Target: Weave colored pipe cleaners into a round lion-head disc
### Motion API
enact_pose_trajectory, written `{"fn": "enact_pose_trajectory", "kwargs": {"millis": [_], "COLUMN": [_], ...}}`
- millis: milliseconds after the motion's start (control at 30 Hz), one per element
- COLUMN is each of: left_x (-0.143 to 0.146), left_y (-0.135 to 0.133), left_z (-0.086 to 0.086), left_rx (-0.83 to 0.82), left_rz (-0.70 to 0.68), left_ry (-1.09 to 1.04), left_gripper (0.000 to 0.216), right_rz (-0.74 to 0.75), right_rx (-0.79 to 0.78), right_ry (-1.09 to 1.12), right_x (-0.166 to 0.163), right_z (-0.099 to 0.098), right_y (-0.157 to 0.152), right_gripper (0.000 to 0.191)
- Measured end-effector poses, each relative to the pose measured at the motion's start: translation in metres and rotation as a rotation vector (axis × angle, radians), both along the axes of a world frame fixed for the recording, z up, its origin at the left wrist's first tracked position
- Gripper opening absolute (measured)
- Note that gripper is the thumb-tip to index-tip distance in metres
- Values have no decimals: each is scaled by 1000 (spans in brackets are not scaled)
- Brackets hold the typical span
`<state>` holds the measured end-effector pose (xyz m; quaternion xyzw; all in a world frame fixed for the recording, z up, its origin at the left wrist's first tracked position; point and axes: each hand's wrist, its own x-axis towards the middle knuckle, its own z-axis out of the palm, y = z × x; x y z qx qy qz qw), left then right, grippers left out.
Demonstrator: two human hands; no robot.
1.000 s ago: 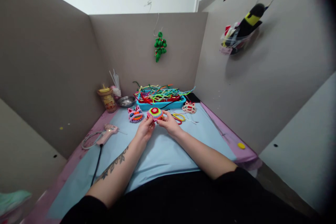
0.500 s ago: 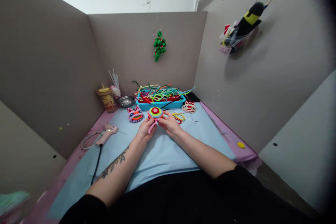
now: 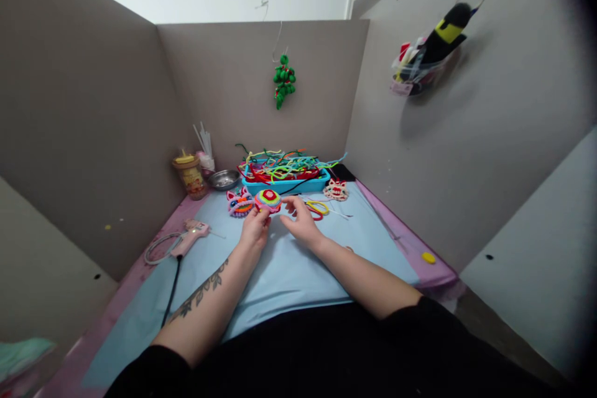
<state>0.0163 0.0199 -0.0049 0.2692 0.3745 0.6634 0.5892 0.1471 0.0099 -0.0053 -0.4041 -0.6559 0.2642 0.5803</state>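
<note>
My left hand is closed on the lower edge of a round fuzzy dome, ringed in red, yellow, green, blue and pink like coiled pipe cleaners. Just right of the dome is my right hand, its fingers curved and apart with nothing visible between them. Behind the left hand sits a pink animal-head ornament with pointed ears. Close beyond the right hand lie scissors with red and yellow handles, partly hidden by it. A cream and red ornament rests farther right.
A blue tray of tangled pipe cleaners stands at the back. Left are a metal bowl, a lidded cup and a pink glue gun with its cord. A yellow disc lies right. Grey partitions enclose the table.
The dome has shifted slightly left with my left hand and tilted. My right hand has let go of it and opened. The pink strand hanging below it no longer shows.
</note>
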Motion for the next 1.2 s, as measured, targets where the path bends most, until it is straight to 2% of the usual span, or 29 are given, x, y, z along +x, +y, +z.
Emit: {"fn": "enact_pose_trajectory", "kwargs": {"millis": [100, 167, 233, 433, 567, 767, 900, 1100, 1200], "left_x": [3, 5, 4, -7, -10, -7, -2, 1, 2], "left_y": [-2, -3, -3, 2, 5, 2, -2, -6, -7], "left_z": [-3, -4, -4, 6, 9, 3, 0, 1, 4], "left_rx": [71, 97, 77, -95, -122, -121, -74, -94, -104], "left_rz": [-22, -43, -52, -71, -62, -86, -148, -158, -160], "left_ry": [7, 2, -17, -164, -197, -185, -152, -139, -152], "left_gripper": [36, 37, 34, 13, 8, 6, 13, 20, 17], "right_rz": [136, 173, 191, 264, 319, 127, 44, 3, 2], "right_rx": [100, 120, 95, -145, -155, -16, 110, 215, 241], "right_ry": [-124, -149, -100, 286, 272, -7, -160, -213, -217], "right_x": [-3, -3, 0, 10, 10, 4, 1, 0, 1], "right_z": [5, 6, 7, 3, -2, -1, 4, 2, -4], "right_y": [-8, -9, -7, 11, 16, 5, -4, -5, -2], "right_gripper": [22, 8, 10, 19, 20, 16, 22, 9, 8]}}
